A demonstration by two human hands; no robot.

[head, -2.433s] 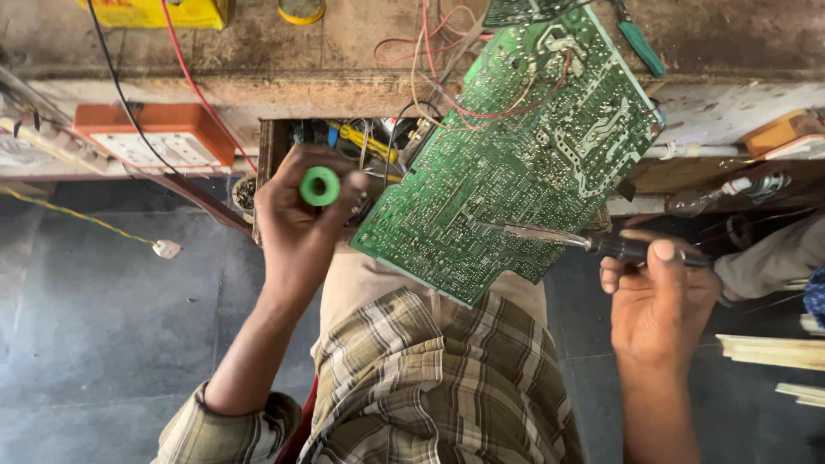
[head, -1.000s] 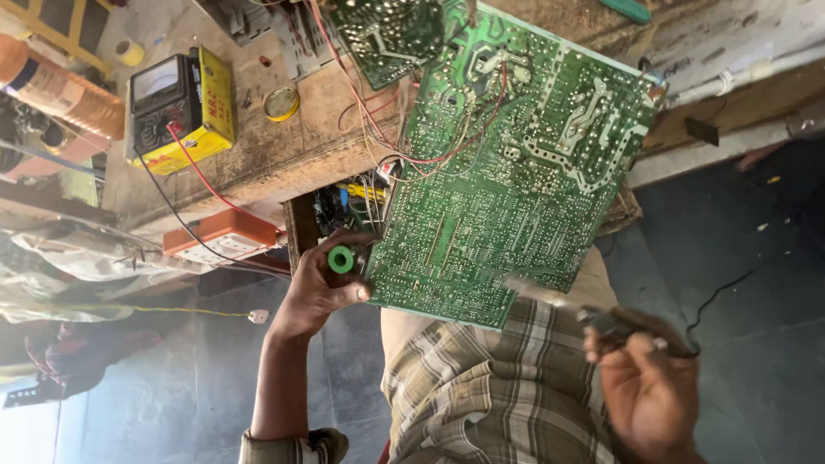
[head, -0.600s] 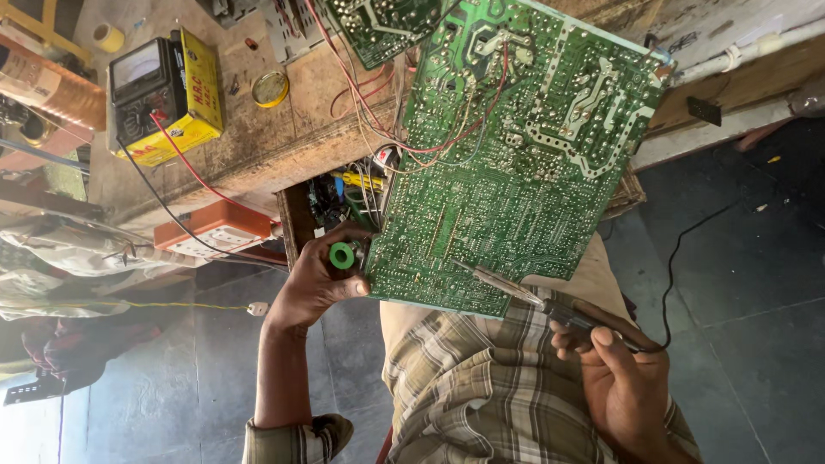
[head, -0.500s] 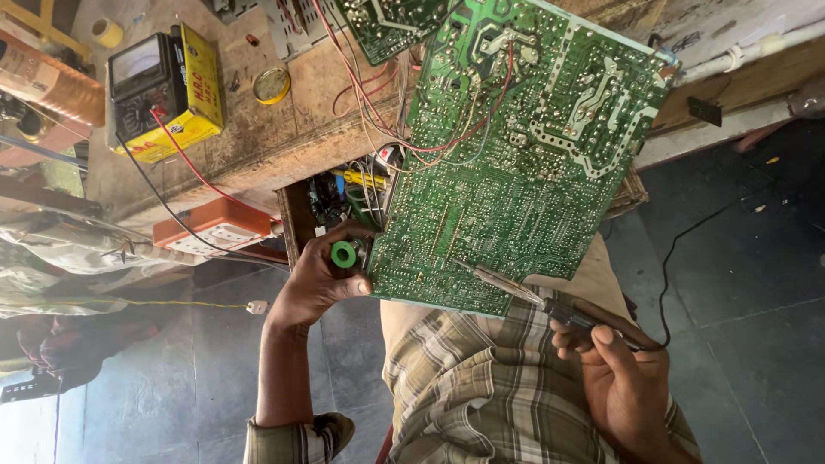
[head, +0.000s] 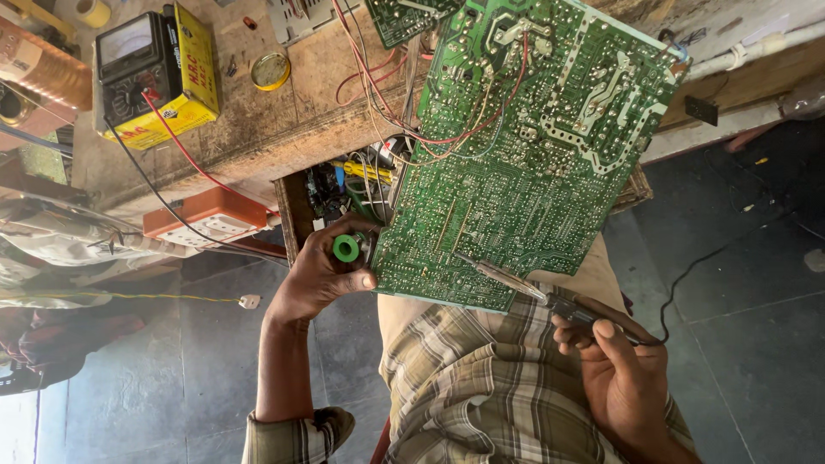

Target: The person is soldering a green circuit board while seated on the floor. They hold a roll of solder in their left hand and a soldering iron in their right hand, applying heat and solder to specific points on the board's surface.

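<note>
Worn wooden bench (head: 292,129) above dark tiled floor (head: 748,344); left hand (head: 320,273) grips green spool (head: 345,248), right hand (head: 620,374) clamps soldering iron (head: 524,285) on circuit board (head: 533,155).

Held soldering iron (head: 550,296) in right hand (head: 623,378) against green circuit board (head: 524,163), green solder spool (head: 345,248) in left hand (head: 318,279).
</note>
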